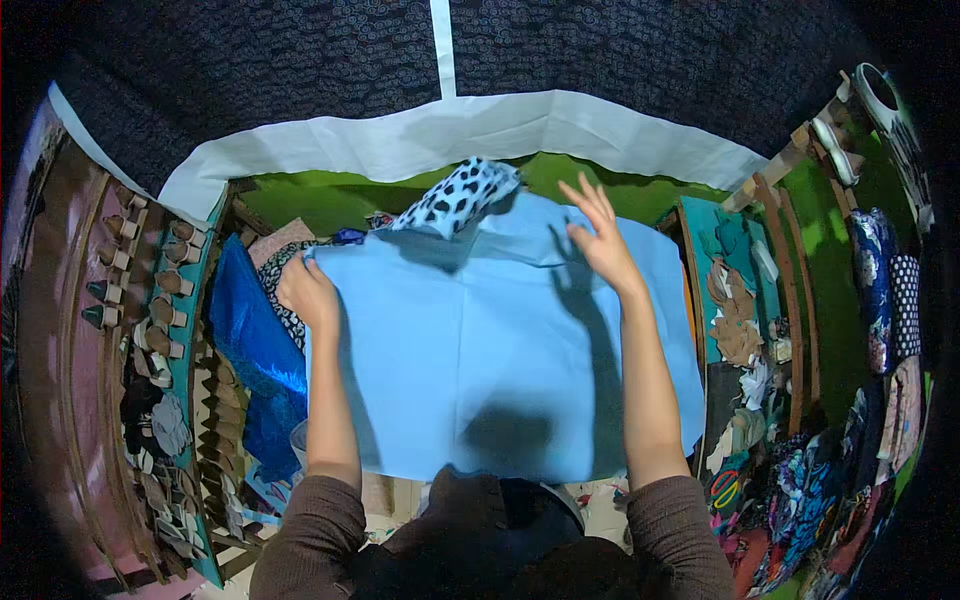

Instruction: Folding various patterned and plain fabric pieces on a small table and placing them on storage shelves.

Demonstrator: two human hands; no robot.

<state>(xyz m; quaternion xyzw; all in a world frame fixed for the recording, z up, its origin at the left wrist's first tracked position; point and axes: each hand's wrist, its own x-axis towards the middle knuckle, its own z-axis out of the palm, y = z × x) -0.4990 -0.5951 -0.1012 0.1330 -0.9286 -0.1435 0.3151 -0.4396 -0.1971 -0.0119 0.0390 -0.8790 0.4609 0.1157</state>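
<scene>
A wide light blue cloth (410, 380) is spread in front of me, with a faint crease down its middle. At its far left corner my left hand (308, 290) is closed, pinching the cloth's edge. My right hand (600, 240) is raised over the far right part, open with fingers apart and holding nothing. Between the hands, at the far edge, a pale blue cloth with black spots (460, 200) stands up in a fold and looks slightly blurred. Black-and-white patterned fabric (275, 285) shows beside my left hand, partly under the blue cloth.
Shiny royal blue fabric (250, 350) hangs at the left. Beyond it, a rack (195, 400) holds several shoe-like pieces. On the right are a teal board (700, 260) with brown scraps, scissors with coloured handles (725, 488) and piled fabrics (800, 500). A white-edged dark curtain (330, 140) hangs ahead.
</scene>
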